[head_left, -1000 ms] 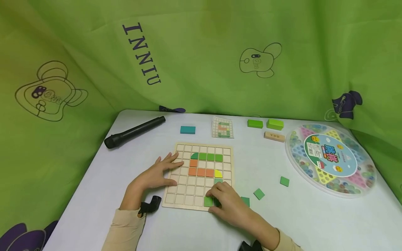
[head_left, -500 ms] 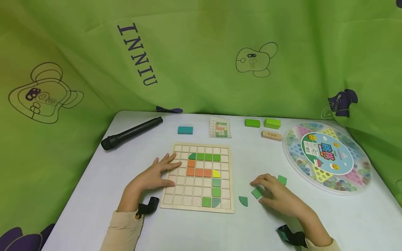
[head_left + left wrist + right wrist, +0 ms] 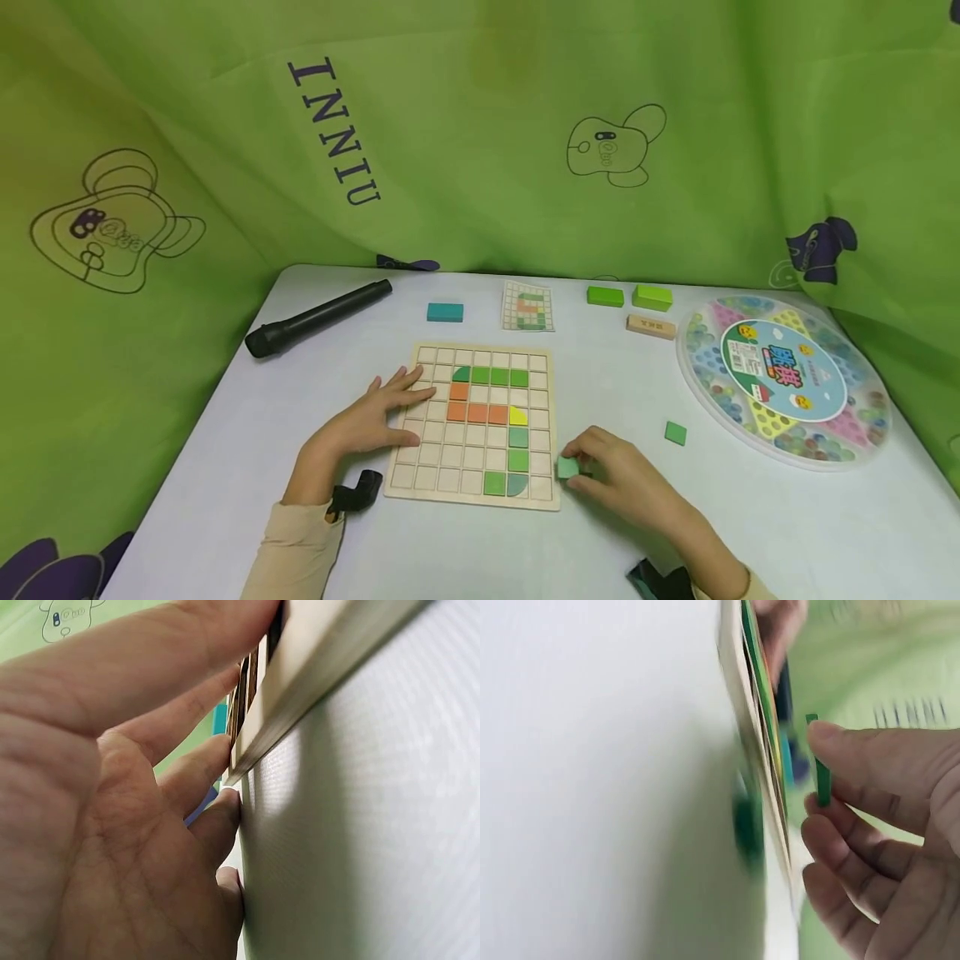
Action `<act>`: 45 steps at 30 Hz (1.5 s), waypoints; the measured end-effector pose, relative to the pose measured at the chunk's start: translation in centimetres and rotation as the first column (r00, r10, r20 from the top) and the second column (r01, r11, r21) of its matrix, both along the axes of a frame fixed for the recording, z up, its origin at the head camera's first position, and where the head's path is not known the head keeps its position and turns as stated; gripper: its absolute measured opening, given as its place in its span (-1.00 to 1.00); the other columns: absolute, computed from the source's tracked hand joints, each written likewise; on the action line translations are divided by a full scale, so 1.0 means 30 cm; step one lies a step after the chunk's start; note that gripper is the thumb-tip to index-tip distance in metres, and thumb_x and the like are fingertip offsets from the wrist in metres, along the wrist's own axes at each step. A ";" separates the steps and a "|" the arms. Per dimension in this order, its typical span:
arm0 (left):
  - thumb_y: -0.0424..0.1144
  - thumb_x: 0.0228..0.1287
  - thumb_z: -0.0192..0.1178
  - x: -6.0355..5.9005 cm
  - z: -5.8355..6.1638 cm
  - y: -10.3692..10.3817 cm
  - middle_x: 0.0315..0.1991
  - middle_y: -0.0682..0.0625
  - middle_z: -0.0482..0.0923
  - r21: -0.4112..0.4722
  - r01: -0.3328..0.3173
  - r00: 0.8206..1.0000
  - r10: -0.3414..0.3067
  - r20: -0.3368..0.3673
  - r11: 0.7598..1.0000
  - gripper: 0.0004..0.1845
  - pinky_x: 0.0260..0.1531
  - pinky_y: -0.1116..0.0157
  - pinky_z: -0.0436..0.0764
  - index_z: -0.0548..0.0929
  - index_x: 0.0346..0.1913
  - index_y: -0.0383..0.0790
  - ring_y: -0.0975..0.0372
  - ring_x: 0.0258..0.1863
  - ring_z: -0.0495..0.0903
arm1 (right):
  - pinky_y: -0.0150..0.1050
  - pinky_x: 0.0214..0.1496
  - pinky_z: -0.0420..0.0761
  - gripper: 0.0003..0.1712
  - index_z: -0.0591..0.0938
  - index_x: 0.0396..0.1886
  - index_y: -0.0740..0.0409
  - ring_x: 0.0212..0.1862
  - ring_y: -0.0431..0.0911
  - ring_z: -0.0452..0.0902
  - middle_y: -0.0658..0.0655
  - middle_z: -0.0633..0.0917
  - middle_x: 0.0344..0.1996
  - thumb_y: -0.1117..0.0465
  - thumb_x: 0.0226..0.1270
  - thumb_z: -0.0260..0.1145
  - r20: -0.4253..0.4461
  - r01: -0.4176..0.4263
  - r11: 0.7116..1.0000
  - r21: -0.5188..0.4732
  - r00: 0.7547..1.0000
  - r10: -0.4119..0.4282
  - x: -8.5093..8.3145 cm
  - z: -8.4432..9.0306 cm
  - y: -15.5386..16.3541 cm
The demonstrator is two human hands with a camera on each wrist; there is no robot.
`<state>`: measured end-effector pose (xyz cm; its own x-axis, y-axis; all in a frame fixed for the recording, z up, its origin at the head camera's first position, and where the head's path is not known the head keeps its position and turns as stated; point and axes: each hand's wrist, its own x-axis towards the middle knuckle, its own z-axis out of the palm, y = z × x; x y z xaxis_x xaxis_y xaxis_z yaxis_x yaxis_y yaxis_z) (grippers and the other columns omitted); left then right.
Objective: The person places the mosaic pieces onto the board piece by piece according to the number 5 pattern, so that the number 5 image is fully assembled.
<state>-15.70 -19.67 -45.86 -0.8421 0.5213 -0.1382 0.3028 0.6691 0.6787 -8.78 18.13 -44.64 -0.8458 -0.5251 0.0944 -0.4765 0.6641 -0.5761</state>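
The wooden grid board (image 3: 442, 477) lies flat, with green, orange and yellow tiles set in some cells. Fingers spread, my left hand (image 3: 367, 421) rests on its left edge; in the left wrist view, the fingertips reach over the board's side. Just off the board's right edge, my right hand (image 3: 622, 477) pinches a green square tile (image 3: 567, 468) between thumb and fingers. The right wrist view shows this tile (image 3: 823, 769) edge-on, raised off the table. Below it, a blurred green piece (image 3: 748, 825) lies on the table beside the board, mostly hidden by the hand in the head view.
Another green square tile (image 3: 676, 433) lies farther right, before a round Chinese checkers box (image 3: 783, 375). Behind the board are a pattern card (image 3: 528, 306), a teal block (image 3: 445, 312), two green blocks (image 3: 605, 297), a wooden block (image 3: 651, 327) and a black microphone (image 3: 318, 319).
My right hand let go of the quarter-circle tile at the board's lower right, moved right, picked up a green square tile and came back left to the board's edge. The left hand stayed put.
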 end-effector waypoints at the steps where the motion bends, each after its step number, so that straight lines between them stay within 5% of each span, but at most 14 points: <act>1: -0.05 0.00 0.41 -0.001 0.000 0.001 0.51 -0.12 -0.06 0.001 0.002 1.000 -0.002 0.003 1.000 -0.20 0.43 -0.14 -0.35 0.38 0.36 -0.10 -0.06 0.51 -0.23 | -0.36 -0.19 0.60 -0.72 0.63 -0.16 0.02 -0.25 -0.27 0.51 -0.15 0.59 -0.25 0.20 0.10 0.44 0.003 -0.018 1.000 -0.008 1.000 0.018 0.003 -0.001 -0.031; 12: -0.02 0.00 0.40 -0.005 -0.009 0.010 0.51 -0.10 -0.04 -0.003 0.008 1.000 -0.008 -0.004 1.000 -0.21 0.44 -0.12 -0.34 0.39 0.35 -0.08 -0.05 0.51 -0.21 | -0.44 -0.19 0.50 -0.71 0.67 -0.18 0.00 -0.28 -0.33 0.38 -0.17 0.59 -0.30 0.03 0.12 0.43 -0.041 -0.165 0.986 0.038 0.985 0.167 -0.013 -0.025 -0.309; 22: -0.03 -0.01 0.41 0.000 -0.005 0.017 0.50 -0.10 -0.02 -0.015 0.006 1.000 -0.006 -0.005 1.000 -0.22 0.43 -0.13 -0.32 0.40 0.34 -0.06 -0.06 0.51 -0.19 | -0.35 -0.12 0.49 -0.71 0.67 -0.22 -0.01 -0.25 -0.29 0.42 -0.14 0.58 -0.32 0.03 0.07 0.46 -0.096 -0.176 0.972 0.158 0.977 0.192 -0.015 -0.031 -0.362; 29: -0.03 -0.01 0.41 -0.003 -0.007 0.017 0.51 -0.10 -0.03 -0.022 0.005 1.000 -0.005 -0.006 1.000 -0.21 0.44 -0.12 -0.32 0.40 0.35 -0.06 -0.05 0.51 -0.19 | -0.30 -0.07 0.55 -0.63 0.65 -0.15 0.05 -0.16 -0.25 0.46 -0.09 0.60 -0.22 -0.01 0.07 0.45 -0.105 -0.134 0.986 0.100 0.984 0.145 -0.016 -0.002 -0.271; 38: -0.06 0.00 0.41 -0.003 0.010 0.014 0.52 -0.09 -0.07 -0.029 0.002 1.000 -0.002 0.015 1.000 -0.20 0.43 -0.12 -0.33 0.37 0.36 -0.05 -0.05 0.51 -0.23 | -0.17 0.06 0.59 -0.53 0.61 -0.01 0.03 -0.02 -0.19 0.49 -0.12 0.55 -0.09 0.18 0.02 0.48 0.049 0.028 0.990 0.135 0.998 -0.035 0.037 -0.005 -0.004; 45: -0.05 0.00 0.41 -0.001 0.010 0.003 0.51 -0.11 -0.07 -0.026 -0.002 1.000 0.003 0.017 1.000 -0.20 0.44 -0.12 -0.34 0.37 0.36 -0.09 -0.06 0.51 -0.23 | -0.23 0.02 0.59 -0.63 0.60 -0.11 0.00 -0.07 -0.24 0.48 -0.15 0.50 -0.13 0.27 0.05 0.45 0.050 0.022 0.993 0.119 0.998 -0.028 0.043 -0.032 0.045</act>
<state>-15.72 -19.58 -45.57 -0.8408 0.5152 -0.1663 0.2895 0.6875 0.6660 -7.49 19.48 -45.59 -0.8608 -0.5088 -0.0109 -0.4310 0.7402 -0.5161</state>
